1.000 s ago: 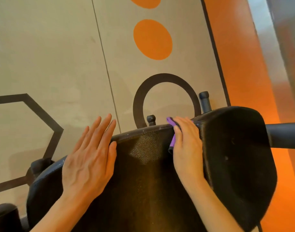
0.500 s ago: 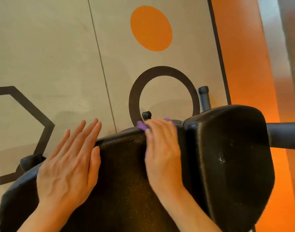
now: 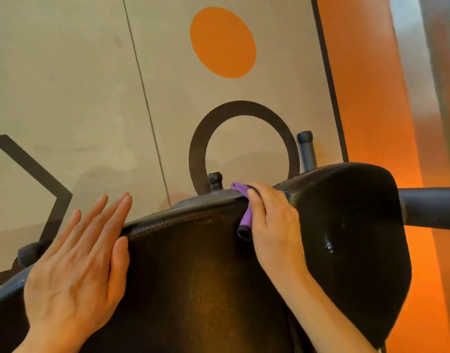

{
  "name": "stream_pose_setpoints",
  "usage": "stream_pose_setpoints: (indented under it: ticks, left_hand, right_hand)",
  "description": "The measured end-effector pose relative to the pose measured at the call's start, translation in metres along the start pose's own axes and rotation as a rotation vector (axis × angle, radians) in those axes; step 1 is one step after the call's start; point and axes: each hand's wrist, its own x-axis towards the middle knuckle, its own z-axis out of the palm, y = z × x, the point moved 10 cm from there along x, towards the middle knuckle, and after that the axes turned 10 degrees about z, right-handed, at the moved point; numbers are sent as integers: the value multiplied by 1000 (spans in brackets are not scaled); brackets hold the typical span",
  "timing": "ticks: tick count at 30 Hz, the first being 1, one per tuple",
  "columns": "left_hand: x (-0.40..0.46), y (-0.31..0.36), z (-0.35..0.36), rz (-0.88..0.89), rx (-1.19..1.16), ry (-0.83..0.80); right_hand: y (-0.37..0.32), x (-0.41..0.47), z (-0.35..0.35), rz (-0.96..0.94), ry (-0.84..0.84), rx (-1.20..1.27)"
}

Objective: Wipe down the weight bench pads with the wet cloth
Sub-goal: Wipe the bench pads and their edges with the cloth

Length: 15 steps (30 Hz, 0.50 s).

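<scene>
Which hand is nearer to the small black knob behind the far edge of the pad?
Right. The right hand, holding the purple cloth, is just right of the black knob. The left hand lies flat on the pad, far to the knob's lower left.

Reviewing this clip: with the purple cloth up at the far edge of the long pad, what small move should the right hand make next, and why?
Probably drag the purple cloth leftward along the far edge of the long pad, toward the left hand. The right hand presses it at that edge's right end, beside the seat pad, while the left hand lies flat, bracing the pad.
</scene>
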Motion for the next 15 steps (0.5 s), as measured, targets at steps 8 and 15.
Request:
stream_pose_setpoints:
  ticks: [8,15]
  left_hand:
    - [0,-4,4,-2,20,-27]
    - [-1,0,1,-4,45,14]
  right_hand:
    - [-34,-11,15,-231,-92,-104]
    - [-70,-29,41,-146,43,-191]
